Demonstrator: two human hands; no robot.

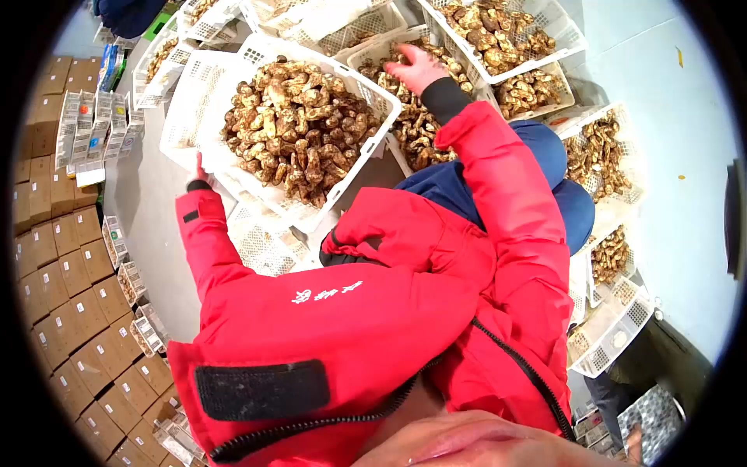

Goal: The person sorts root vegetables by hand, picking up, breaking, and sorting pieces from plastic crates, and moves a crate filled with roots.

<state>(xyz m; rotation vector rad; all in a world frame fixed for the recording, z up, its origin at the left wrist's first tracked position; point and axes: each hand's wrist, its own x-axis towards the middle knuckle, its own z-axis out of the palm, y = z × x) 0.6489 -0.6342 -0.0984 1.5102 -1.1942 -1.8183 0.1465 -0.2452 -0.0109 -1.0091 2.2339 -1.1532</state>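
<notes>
My right hand (416,68) reaches over a white crate of brown-and-white mushrooms (420,128), its fingers bent down at the mushrooms near the crate's far end. What the fingertips hold, if anything, is too small to tell. At the left, my left hand (200,167) is by the near edge of a white perforated crate (180,117); one finger shows pointing up along its wall, and the rest is hidden. Between my arms stands a large white crate (354,167) with a high heap of mushrooms (296,128).
More mushroom crates (572,43) stand ahead and along the right side. Stacked cardboard boxes (70,272) line the left beyond a grey floor (140,183). White crates (85,128) stand upper left. Another person's hand (634,444) shows at lower right.
</notes>
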